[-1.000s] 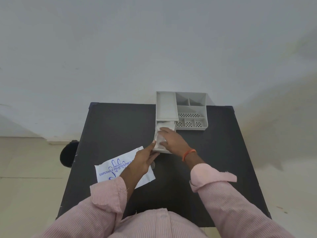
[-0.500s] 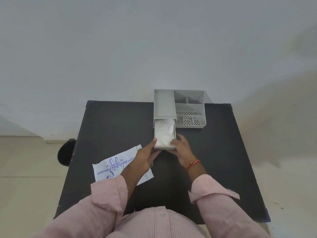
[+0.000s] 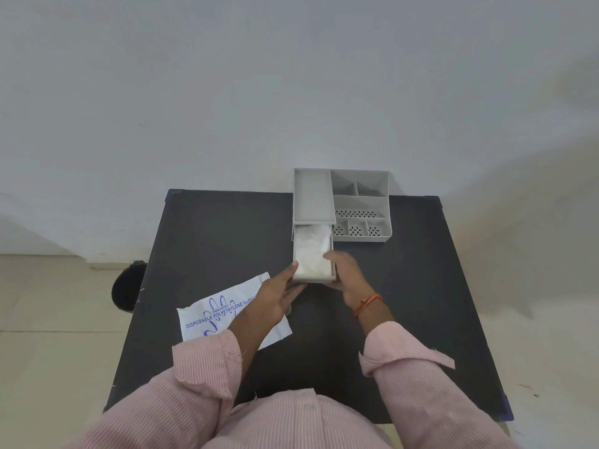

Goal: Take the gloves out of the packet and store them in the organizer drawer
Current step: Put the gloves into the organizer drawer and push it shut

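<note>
- On the dark table (image 3: 207, 241), toward twelve o'clock from the person, stands a grey organizer (image 3: 359, 205) with its drawer (image 3: 312, 280) pulled out toward six o'clock.
- The gloves (image 3: 311, 254), a crumpled translucent white wad, lie inside the drawer and fill most of what shows of it.
- The packet (image 3: 207, 315), flat and printed in blue, lies at about eight o'clock from the drawer, partly under the left forearm; it looks emptied, though its inside cannot be seen.
- The left hand (image 3: 275, 299) grasps the drawer's front left corner, thumb on the side wall and fingers under the front edge.
- The right hand (image 3: 345, 273) grasps the front right corner, thumb over the rim just beside the gloves; whether the thumb presses the plastic is hard to tell from this angle.
- The step in hand, as I judge it, is closing the drawer.
- To do it well: push toward twelve o'clock evenly with both hands so the drawer does not skew in its slot.
- Tuck any raised plastic below the rim first, since a puffed fold could catch under the tray above.
- Push gently, as the light organizer may slide along the table.
</note>
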